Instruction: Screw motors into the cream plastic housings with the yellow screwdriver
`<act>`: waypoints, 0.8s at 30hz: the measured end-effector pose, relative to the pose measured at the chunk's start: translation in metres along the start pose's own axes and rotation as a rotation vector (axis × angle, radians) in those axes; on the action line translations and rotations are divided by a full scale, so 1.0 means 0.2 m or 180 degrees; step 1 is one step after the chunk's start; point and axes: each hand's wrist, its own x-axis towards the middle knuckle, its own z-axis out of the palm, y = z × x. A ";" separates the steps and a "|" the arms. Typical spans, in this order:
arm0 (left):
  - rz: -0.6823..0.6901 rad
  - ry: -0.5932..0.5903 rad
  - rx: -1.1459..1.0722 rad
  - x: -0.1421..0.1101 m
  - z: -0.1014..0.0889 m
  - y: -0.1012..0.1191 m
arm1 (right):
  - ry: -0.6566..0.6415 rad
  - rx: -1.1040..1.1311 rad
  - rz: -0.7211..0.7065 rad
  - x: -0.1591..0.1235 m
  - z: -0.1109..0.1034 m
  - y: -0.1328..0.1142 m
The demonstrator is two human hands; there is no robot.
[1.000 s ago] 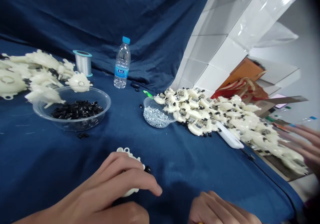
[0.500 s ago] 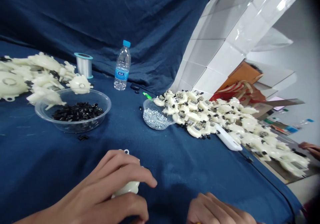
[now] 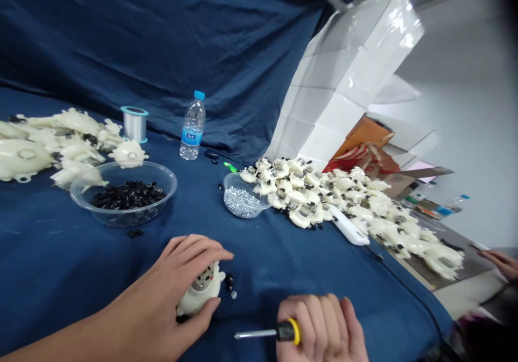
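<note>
Far left of the bench [image 3: 283,254], which is covered in navy cloth: a heap of cream moulded plastic housings [image 3: 60,135]. Near it, a clear plastic bowl [image 3: 71,196] holds small black plastic clips [image 3: 127,196]. Behind that sit a spool of clear thread [image 3: 135,124] and a water bottle with a blue cap [image 3: 192,127].

Near centre-left, the left hand [image 3: 190,270] is grasping one cream plastic housing [image 3: 201,297] on or just above the cloth, fingers [image 3: 198,246] curled over the top, with a metal insert [image 3: 203,277] showing on the face. A few small black pieces [image 3: 229,282] lie just right of it.

Just right, the right hand [image 3: 319,324] is clenched on a yellow-and-black-handled screwdriver [image 3: 259,333], shaft lying roughly level and pointing left, tip apart from the housing. Good setup: insert face is exposed and the part is braced in the palm, clear of the shaft.

Further right and far: a small clear bowl [image 3: 238,213] of silver screws [image 3: 242,201], a second heap of cream housings with metal and black parts fitted [image 3: 315,195], and a white oblong plastic piece [image 3: 348,225]. Far right, a co-worker's hand [image 3: 499,262] rests apart.
</note>
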 end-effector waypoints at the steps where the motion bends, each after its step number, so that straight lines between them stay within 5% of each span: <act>1: -0.0065 -0.0019 -0.0044 0.00 0.00 0.00 | 0.0033 0.0049 0.0028 0.00 0.01 0.00; 5: -0.0129 -0.0038 0.0031 0.00 0.01 -0.03 | 0.0104 -0.0106 0.0201 -0.01 0.08 -0.05; 8: 0.0029 -0.0076 0.0071 -0.01 0.00 -0.05 | -0.0185 -0.1113 0.0192 0.00 0.18 -0.15; 10: 0.0124 -0.0101 0.0031 -0.01 0.00 -0.05 | -0.0681 -0.2432 0.0111 0.02 0.26 -0.20; 13: 0.0149 -0.0154 -0.0025 -0.01 -0.01 -0.04 | -0.1804 -0.4649 0.0698 0.08 0.34 -0.17; 15: 0.0130 -0.0176 -0.0044 -0.01 -0.01 -0.03 | -0.2524 -0.5850 0.1041 0.12 0.33 -0.11; 17: 0.0133 -0.0166 -0.0060 -0.01 -0.01 -0.03 | -0.2883 -0.6655 0.0814 0.14 0.29 -0.04; 24: 0.0147 -0.0257 -0.0126 0.00 -0.04 -0.03 | -0.2957 -0.6733 0.0488 0.13 0.18 0.08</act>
